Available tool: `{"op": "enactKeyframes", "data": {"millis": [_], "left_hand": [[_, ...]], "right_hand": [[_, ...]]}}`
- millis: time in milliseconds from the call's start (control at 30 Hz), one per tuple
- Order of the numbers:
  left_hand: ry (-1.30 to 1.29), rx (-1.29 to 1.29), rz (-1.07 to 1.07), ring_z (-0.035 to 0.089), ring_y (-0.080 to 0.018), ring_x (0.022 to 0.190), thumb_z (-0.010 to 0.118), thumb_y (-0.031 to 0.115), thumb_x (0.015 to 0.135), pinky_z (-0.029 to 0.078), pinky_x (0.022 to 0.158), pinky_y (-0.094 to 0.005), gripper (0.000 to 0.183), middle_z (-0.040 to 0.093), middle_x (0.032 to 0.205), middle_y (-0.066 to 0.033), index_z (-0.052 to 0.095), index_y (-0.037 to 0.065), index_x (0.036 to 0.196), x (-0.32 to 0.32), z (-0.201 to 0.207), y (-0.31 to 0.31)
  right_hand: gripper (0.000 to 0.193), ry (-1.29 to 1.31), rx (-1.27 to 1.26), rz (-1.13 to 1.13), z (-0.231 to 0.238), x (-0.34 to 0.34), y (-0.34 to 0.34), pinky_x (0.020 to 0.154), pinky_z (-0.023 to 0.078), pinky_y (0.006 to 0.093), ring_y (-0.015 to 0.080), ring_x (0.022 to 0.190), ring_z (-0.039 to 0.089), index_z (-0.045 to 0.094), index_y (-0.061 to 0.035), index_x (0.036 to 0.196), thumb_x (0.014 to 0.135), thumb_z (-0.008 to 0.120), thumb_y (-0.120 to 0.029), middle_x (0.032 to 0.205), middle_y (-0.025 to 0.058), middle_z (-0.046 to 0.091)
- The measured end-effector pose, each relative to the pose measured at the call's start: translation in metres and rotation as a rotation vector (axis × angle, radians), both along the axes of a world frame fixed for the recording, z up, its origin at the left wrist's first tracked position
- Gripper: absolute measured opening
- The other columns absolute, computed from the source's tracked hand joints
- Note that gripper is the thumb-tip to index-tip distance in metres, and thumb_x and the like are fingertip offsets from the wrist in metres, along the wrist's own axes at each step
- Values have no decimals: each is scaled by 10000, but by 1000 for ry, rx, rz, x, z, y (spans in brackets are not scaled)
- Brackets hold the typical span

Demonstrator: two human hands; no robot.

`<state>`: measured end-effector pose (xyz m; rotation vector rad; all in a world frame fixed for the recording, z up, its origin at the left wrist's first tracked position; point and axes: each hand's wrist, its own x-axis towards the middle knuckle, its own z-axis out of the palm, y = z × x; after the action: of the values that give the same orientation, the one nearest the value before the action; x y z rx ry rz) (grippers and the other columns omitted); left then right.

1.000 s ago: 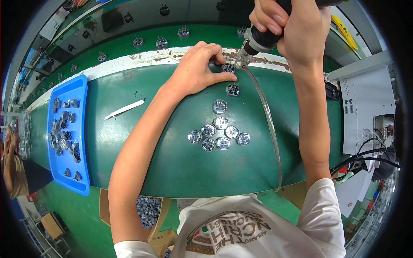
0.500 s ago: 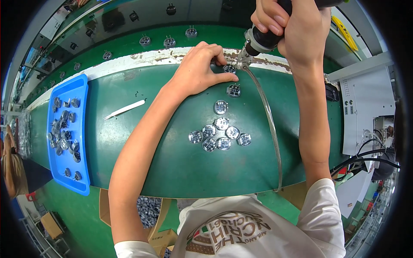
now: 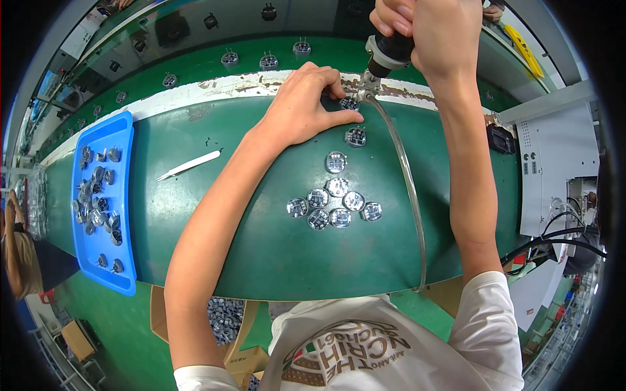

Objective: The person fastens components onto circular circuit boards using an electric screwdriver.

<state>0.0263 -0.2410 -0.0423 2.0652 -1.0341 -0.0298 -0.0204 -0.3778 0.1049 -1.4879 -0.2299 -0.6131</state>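
My left hand (image 3: 305, 104) presses its fingertips on a small round metal part (image 3: 350, 103) at the far edge of the green bench (image 3: 261, 247). My right hand (image 3: 427, 32) is wrapped around a black-handled power tool (image 3: 386, 55) held upright, its tip down on that part. A clear hose (image 3: 411, 195) runs from the tool back toward me. Another round part (image 3: 355, 136) lies just below the held one, then one more (image 3: 336, 161), then a cluster of several (image 3: 336, 207).
A blue tray (image 3: 124, 195) with several small metal parts sits at the left. White tweezers (image 3: 190, 165) lie on the bench. More parts ride on the green conveyor (image 3: 261, 62) beyond. A white machine (image 3: 554, 169) with black cables stands at the right. A box of parts (image 3: 225, 319) sits below the bench.
Both hands stay on the same part and tool; the view has tilted slightly so the scene sits a little lower in the frame.
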Motion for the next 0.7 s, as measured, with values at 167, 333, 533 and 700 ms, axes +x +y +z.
{"op": "enactKeyframes", "data": {"millis": [167,333,533,700], "left_hand": [[-5,5,-3,606,-268,953,916,374,715,514,882,-397,449,684,885,-96,675,20,849,0,1,0],[-25,-52,-7,605,-271,951,916,369,715,513,870,-400,452,681,876,-98,671,14,849,-1,-2,2],[-183,108,-131,577,-285,960,916,311,734,467,894,-394,431,633,911,-72,636,51,933,-10,12,8],[-112,54,8,614,-275,931,892,424,756,499,859,-408,524,652,935,-97,621,43,993,-6,36,25]], "right_hand": [[327,8,3,-13,2,1,1,385,357,252,78,366,418,540,-68,663,966,620,-160,498,-23,461],[290,-25,-11,7,2,-5,1,384,352,255,85,362,410,563,-59,701,969,614,-156,497,-24,455],[181,-33,27,-65,30,-46,9,370,327,256,86,337,330,576,-57,886,1003,556,-194,463,-41,358],[174,-45,65,-115,42,-59,11,358,324,258,85,331,324,576,-34,912,988,566,-190,456,-28,374]]}}
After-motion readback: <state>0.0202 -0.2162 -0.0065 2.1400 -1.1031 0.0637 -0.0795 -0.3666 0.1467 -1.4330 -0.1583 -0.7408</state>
